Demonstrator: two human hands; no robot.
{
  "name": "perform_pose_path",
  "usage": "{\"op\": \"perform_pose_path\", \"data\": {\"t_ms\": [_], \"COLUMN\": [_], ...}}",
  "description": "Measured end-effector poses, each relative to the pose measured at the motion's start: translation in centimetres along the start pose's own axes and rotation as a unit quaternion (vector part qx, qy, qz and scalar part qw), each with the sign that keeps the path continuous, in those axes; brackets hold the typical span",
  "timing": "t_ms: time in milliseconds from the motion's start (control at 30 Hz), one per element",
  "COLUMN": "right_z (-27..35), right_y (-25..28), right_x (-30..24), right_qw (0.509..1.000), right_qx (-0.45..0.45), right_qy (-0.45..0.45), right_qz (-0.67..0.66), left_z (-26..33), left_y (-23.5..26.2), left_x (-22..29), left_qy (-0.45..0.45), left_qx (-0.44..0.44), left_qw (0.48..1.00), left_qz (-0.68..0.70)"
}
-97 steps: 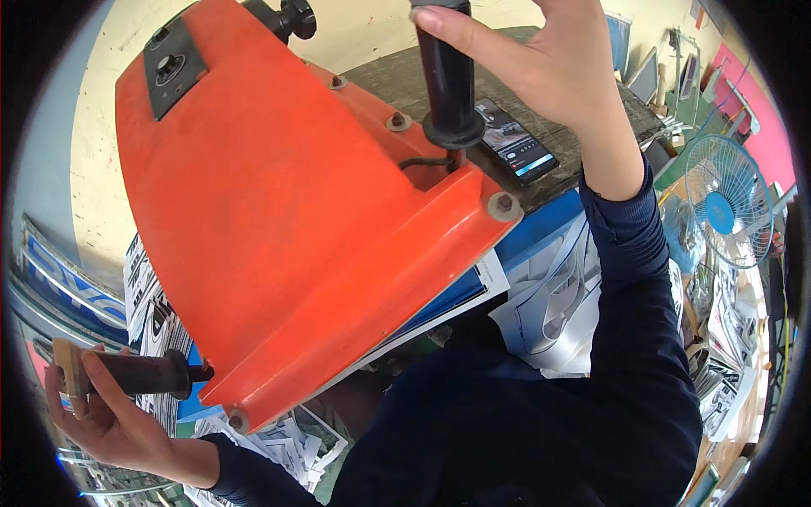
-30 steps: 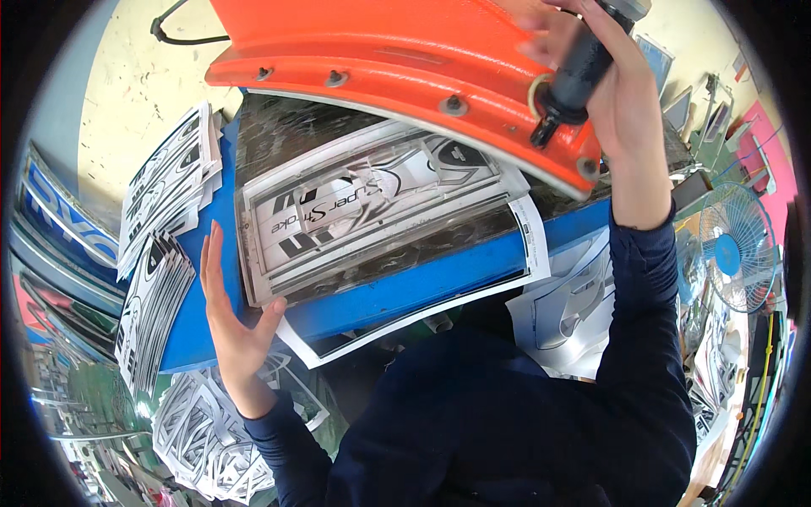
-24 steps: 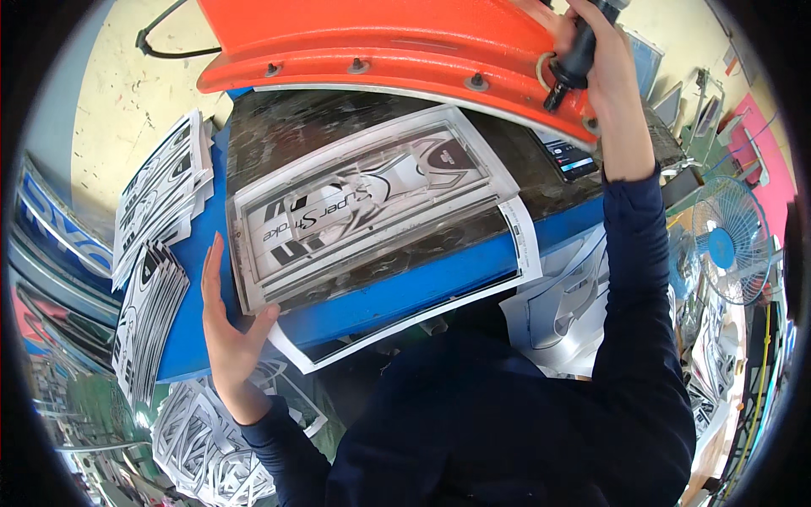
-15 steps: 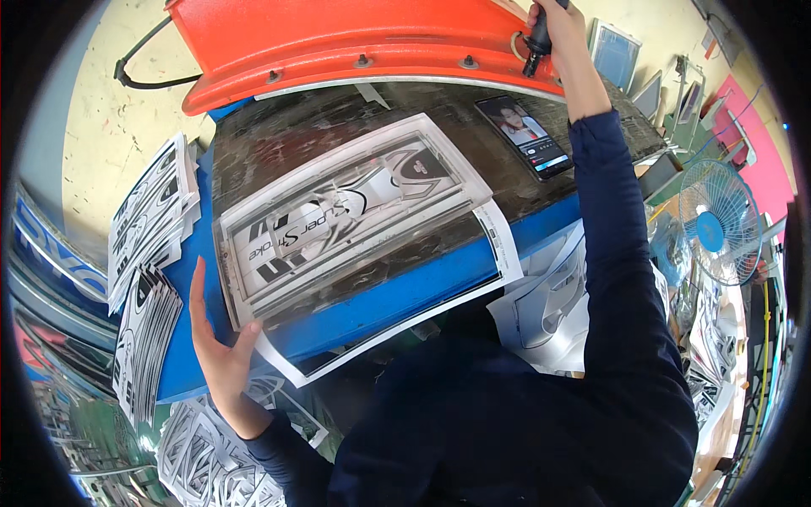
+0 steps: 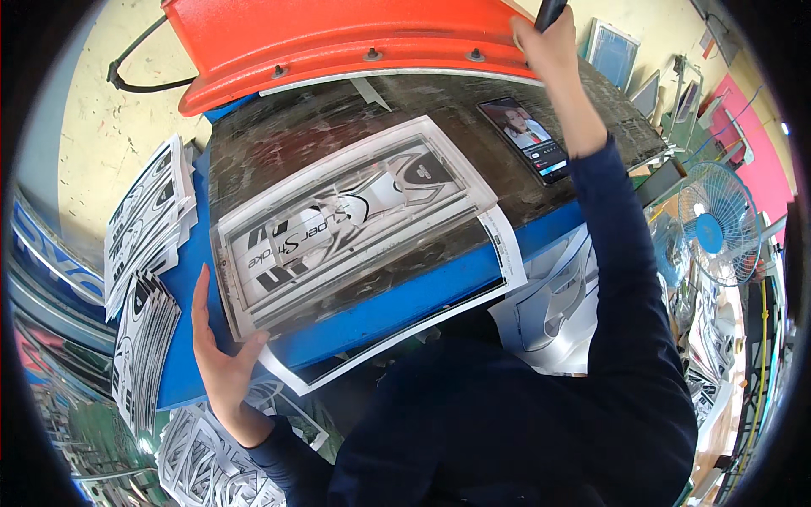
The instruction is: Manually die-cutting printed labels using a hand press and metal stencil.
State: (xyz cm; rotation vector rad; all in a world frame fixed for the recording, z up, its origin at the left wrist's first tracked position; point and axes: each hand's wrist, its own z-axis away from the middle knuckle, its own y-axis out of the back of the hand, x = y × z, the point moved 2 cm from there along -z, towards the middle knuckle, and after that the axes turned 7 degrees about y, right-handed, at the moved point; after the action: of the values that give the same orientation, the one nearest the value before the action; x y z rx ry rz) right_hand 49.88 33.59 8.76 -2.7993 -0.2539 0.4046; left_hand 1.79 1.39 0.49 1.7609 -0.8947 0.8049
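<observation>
Our left hand stands open around the near left corner of a clear rectangular frame, fingers up alongside its left edge and thumb at the corner; we cannot tell whether the thumb touches. Well apart from it, our right hand is up at a black handle, blurred and partly cut off, so we cannot tell how tightly it closes.

Biggest is the blue table, topped by a worn dark board. Across its far side stretches the orange press head, ribbed and bolted along its lower edge. We judge it rigid and heavy, better guided by its handle than by the casing.

Next in size, the frame lies flat on the board, slightly askew, printed pieces showing inside it. It looks stiff and fairly light; its smooth plastic could slip, and the rim might chip, so we would take it by the outer edges at opposite corners.

A white paper border hangs over the table's near edge, limp and easily torn. Smaller again are the printed stacks at the left, likely to slide if nudged. Smallest, a phone lies face up to the frame's right, slick and breakable.
</observation>
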Motion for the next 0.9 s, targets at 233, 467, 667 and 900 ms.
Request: {"op": "perform_pose_path", "data": {"t_ms": [233,467,667,900], "right_z": [2.7,4.2,2.7,1.1], "right_y": [19.8,20.2,18.8,15.9], "right_x": [-18.0,-19.4,-20.0,-20.7], "right_qw": [0.627,0.642,0.588,0.545], "right_qx": [-0.601,-0.583,-0.640,-0.683], "right_qy": [0.121,0.248,0.247,0.195], "right_qz": [-0.480,-0.432,-0.428,-0.445], "left_z": [1.3,1.4,1.7,1.2], "left_y": [0.8,0.8,1.1,0.9], "left_x": [-1.4,-1.3,-1.4,-1.5], "left_qy": [0.021,0.009,0.012,0.024], "left_qx": [0.010,0.006,0.030,0.022], "left_qw": [1.000,0.997,0.996,0.997], "left_qz": [-0.005,-0.077,-0.084,-0.067]}}
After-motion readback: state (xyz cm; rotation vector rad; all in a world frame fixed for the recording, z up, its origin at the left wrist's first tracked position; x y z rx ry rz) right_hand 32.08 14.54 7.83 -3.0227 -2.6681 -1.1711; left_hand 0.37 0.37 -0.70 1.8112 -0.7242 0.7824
